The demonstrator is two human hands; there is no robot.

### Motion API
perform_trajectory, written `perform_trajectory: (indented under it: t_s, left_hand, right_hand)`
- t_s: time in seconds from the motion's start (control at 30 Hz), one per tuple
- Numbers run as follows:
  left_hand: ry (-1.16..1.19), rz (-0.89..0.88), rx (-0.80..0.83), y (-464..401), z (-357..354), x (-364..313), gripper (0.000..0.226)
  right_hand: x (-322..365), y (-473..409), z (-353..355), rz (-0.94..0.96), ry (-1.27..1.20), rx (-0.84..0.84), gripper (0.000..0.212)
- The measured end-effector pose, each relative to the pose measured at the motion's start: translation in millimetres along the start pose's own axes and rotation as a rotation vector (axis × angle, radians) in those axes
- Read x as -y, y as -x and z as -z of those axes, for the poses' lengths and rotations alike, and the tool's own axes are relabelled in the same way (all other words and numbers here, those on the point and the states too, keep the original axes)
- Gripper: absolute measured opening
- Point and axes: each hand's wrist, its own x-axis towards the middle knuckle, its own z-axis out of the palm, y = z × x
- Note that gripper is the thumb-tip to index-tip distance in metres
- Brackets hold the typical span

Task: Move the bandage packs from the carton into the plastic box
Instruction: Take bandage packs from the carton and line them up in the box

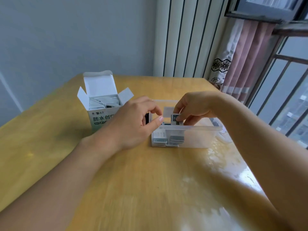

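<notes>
A white carton [100,117] with its flaps up stands on the table at the left, with grey bandage packs [103,101] inside. To its right sits a clear plastic box [200,137] with several packs [166,140] at its left end. My right hand [195,107] pinches a small bandage pack [176,120] just above the box's left part. My left hand [136,120] grips the box's left wall, thumb and fingers closed on its rim.
The wooden table [133,180] runs to its far edge near a white radiator [186,35]. A pink curtain [245,60] and a barred window [286,80] are at the right. A small clear item [225,135] lies by the box's right end.
</notes>
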Motion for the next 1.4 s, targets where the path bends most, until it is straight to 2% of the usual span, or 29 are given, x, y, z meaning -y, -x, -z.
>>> perform_trajectory:
  t_s: [0.5, 0.67, 0.73, 0.87, 0.93, 1.0, 1.07, 1.13, 1.17, 1.23, 1.33, 1.4]
  left_hand:
    - [-0.002, -0.047, 0.004, -0.2, -3.3, 3.0, 0.022]
    - [-0.009, -0.072, -0.007, -1.5, -4.3, 5.9, 0.024]
    - [-0.002, -0.076, -0.018, -2.0, -4.4, 6.5, 0.029]
    - [0.034, -0.112, -0.054, -2.1, 0.1, 5.4, 0.037]
    - [0.082, -0.148, -0.179, -2.9, 8.8, 5.0, 0.031]
    - [0.190, -0.167, -0.429, -4.5, 25.0, 6.4, 0.023]
    - [0.282, -0.141, -0.711, -5.9, 46.9, 14.4, 0.015]
    - [0.362, -0.080, -0.903, -7.9, 66.0, 29.9, 0.013]
    - [0.389, -0.036, -0.949, -7.9, 73.6, 39.3, 0.014]
    - [0.413, 0.073, -0.966, -7.4, 81.2, 58.4, 0.019]
    - [0.453, 0.223, -0.921, -6.9, 80.0, 78.6, 0.028]
    - [0.463, 0.248, -0.887, -7.3, 75.8, 85.3, 0.033]
  right_hand:
    - [16.1, 1.3, -26.0, 0.054, 0.418, -0.146, 0.019]
    - [22.1, 5.7, -28.5, 0.052, 0.532, -0.130, 0.030]
    - [24.5, 6.9, -28.4, 0.036, 0.536, -0.109, 0.032]
    - [30.1, 15.3, -27.1, -0.020, 0.382, -0.050, 0.035]
    - [33.5, 25.3, -18.8, 0.058, 0.417, -0.126, 0.040]
    - [41.8, 38.2, -7.9, 0.268, 0.376, -0.275, 0.041]
    - [57.8, 56.7, -6.8, 0.549, 0.205, -0.422, 0.026]
    - [77.3, 73.6, -17.9, 0.786, 0.057, -0.505, 0.010]
    - [88.0, 75.4, -27.2, 0.855, 0.064, -0.524, 0.005]
    - [109.8, 65.5, -45.4, 0.871, 0.197, -0.544, 0.002]
    - [140.9, 33.9, -63.6, 0.763, 0.462, -0.508, 0.001]
    - [154.7, 16.9, -68.6, 0.675, 0.550, -0.419, 0.002]
